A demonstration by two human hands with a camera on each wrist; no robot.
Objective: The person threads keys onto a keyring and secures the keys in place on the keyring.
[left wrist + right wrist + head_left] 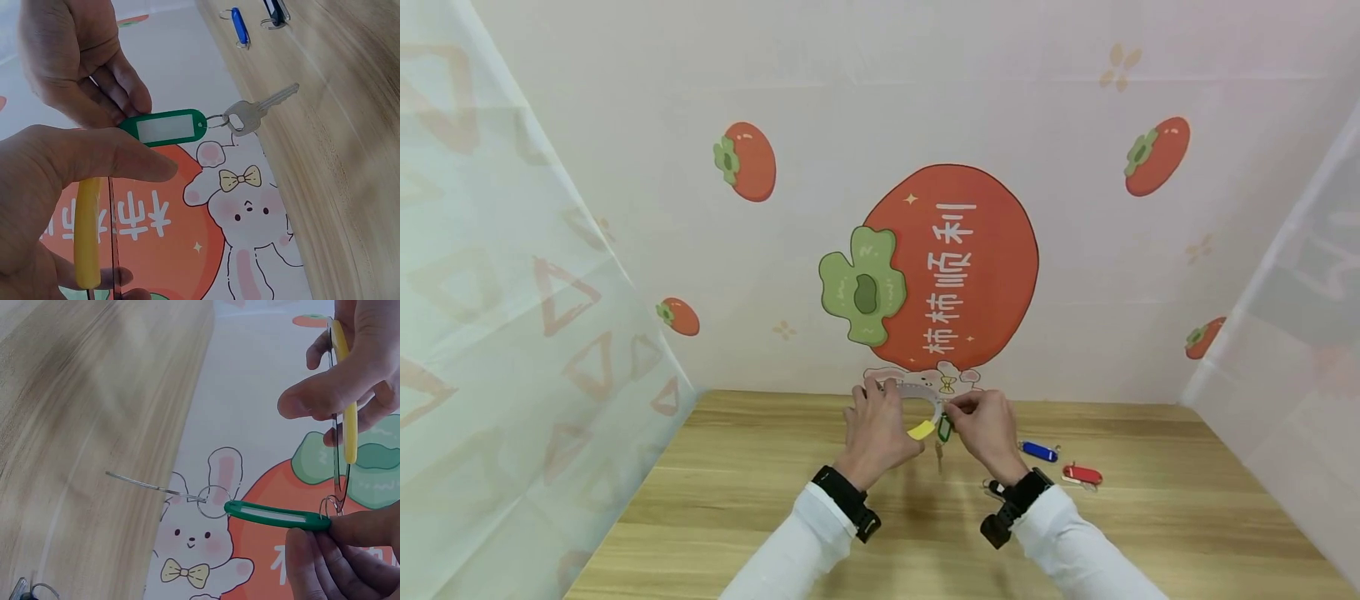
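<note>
- Ring (937, 408) of clear material with a yellow section (921, 430): your left hand (880, 429) grips it, thumb on one side and fingers on the other.
- Your right hand (987, 425) is just beside it, fingers and thumb pinching one end of the green tag (165, 128).
- The tag has a white label in its middle. A small wire ring (216, 120) joins its far end to a silver key (245, 119), which hangs below the tag in the head view.
- At the end you pinch, a thin wire loop (324, 505) sits right by the tip of the clear ring; you cannot tell from these views whether it is hooked on.
- Right of your hands, on the tabletop (737, 500), lie a blue tag (1040, 452) and, a little farther right and nearer you, a red tag (1082, 474), with metal showing beside each.
- A black tag (995, 488) lies by your right wrist, partly hidden behind it.
- Behind the tabletop stands a pale backdrop (820, 108), printed with red fruit and a white rabbit.
</note>
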